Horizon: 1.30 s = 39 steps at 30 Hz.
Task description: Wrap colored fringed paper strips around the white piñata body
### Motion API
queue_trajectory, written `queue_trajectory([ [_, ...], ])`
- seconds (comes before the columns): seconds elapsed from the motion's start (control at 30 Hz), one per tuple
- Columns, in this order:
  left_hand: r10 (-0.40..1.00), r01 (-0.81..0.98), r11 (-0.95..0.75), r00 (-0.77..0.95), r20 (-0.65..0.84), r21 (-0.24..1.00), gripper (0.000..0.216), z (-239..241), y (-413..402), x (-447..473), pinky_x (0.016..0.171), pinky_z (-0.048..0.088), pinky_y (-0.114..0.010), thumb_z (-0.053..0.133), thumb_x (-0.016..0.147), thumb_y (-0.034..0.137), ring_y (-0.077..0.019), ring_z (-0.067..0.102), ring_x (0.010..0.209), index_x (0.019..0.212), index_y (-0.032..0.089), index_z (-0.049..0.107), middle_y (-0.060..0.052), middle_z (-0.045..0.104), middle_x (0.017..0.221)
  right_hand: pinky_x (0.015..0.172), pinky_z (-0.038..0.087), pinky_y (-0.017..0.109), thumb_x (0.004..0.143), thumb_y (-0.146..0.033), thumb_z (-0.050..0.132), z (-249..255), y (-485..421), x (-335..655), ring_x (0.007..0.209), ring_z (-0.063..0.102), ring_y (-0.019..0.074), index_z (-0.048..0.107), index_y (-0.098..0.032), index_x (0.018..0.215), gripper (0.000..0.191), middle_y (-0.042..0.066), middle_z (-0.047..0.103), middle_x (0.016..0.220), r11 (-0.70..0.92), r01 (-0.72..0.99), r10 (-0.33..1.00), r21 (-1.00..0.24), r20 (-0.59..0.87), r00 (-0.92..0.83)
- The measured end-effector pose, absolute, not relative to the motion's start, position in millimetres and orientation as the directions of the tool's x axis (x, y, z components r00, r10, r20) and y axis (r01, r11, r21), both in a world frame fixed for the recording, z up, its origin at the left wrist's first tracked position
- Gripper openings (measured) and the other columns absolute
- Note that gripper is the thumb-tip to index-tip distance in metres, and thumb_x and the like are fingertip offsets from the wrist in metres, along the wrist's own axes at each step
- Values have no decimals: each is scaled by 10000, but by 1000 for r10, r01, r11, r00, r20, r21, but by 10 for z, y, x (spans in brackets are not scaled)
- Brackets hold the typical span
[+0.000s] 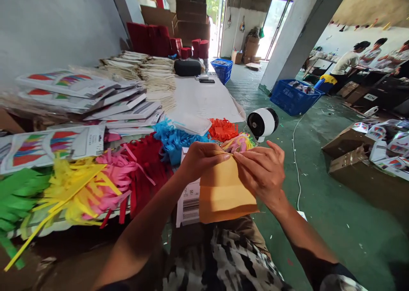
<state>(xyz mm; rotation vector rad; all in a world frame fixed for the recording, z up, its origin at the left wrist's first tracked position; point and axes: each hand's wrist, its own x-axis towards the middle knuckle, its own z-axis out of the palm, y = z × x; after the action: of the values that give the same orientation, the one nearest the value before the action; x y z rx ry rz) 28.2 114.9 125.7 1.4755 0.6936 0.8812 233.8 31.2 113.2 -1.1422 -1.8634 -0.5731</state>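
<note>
- Both hands met at the top edge of an orange paper sheet (223, 193) held upright over the lap. The left hand (200, 159) pinched that edge between thumb and fingers; the right hand (260, 169) pinched it just beside, fingertips nearly touching the left's.
- The sheet hung down in front of a white carton with a barcode (188, 197), which stood behind it, near the table's front edge.
- To the left, fringed paper lay in overlapping heaps along the table's near edge — green (15, 197), yellow (68, 188), pink (116, 171), dark red (147, 159), blue (172, 139), and orange (223, 130) — six colours that could be counted.
- A clear plastic tray (191, 124) rested on the blue heap.
- Beyond, printed packets (79, 90) were stacked on the left; the bare white tabletop (204, 99) ran away from the viewer, with a black case (187, 67) and red boxes (153, 39) at its far end.
- A small white fan (262, 122) sat just past the right hand, at the table's right edge.
- To the right, open green floor (319, 197) stretched away. Two blue crates stood on it — one (294, 96) with packets inside, one (223, 69) farther off. Open cardboard boxes (361, 154) at the far right held more printed packets.
- Three people (370, 56) sat working at a distant table.
</note>
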Motion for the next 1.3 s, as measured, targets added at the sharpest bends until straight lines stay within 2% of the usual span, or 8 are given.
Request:
queue_trajectory([
  [0.2,850,-108,27,526,34,994,343,1257,1125,241,583,488,-248,940,628,456,-161,648,636,688,163,771,-34,747,697,1140,402,555,905,-167,723,1044,328,2351,992,734,222,723,-469,1207,427,-75,817,1108,499,867,476,-10,839,-264],
  [0.3,864,-87,32,504,16,996,370,1249,1126,206,562,479,-245,939,620,482,-168,653,639,702,162,772,-37,753,715,1143,417,544,931,-198,713,1047,342,2335,1029,734,221,742,-419,1142,307,-56,815,1123,523,847,524,-94,819,-233],
  [0.47,844,-93,-15,533,63,996,345,1233,1104,163,593,490,-242,901,694,477,-160,666,641,715,161,764,-29,754,719,1032,523,485,975,-280,694,1071,366,2283,1074,735,238,717,-335,1258,289,28,805,1135,491,827,625,-274,772,-116],
  [0.67,860,-64,-46,505,72,997,373,1247,1072,161,570,465,-241,916,666,498,-161,649,632,702,159,763,-26,739,688,1025,517,486,929,-200,737,1036,344,2255,992,755,220,762,-365,1113,249,-15,820,1046,518,832,550,-199,822,-147],
  [0.77,899,-33,-61,433,69,998,382,1269,1078,74,555,460,-244,909,667,521,-165,650,636,718,169,768,-34,754,724,1023,532,496,934,-210,731,1045,311,2245,999,760,231,759,-363,1104,231,-11,820,1055,532,808,562,-253,819,-114],
  [0.97,969,-12,-23,247,25,1000,361,1380,1338,-836,509,447,-262,858,715,453,-178,637,582,964,233,716,-18,734,765,979,557,493,931,-186,725,981,271,2349,1033,745,271,738,-326,1230,330,44,797,1121,540,747,571,-388,821,14],
  [1.1,996,296,-78,62,62,952,392,1447,1655,-1879,520,409,-246,854,659,398,-161,608,592,969,223,691,-3,708,792,955,554,452,974,-203,664,729,271,2454,1018,741,254,743,-321,1216,281,37,788,1119,524,746,680,-410,729,-77],
  [1.3,993,599,77,22,-112,797,557,1269,1950,-2790,494,302,-225,828,631,482,-126,480,503,1078,217,626,65,580,637,903,578,429,1042,-444,546,284,269,2336,1053,740,272,695,-259,1263,325,70,771,1186,372,806,874,-461,466,-137],
])
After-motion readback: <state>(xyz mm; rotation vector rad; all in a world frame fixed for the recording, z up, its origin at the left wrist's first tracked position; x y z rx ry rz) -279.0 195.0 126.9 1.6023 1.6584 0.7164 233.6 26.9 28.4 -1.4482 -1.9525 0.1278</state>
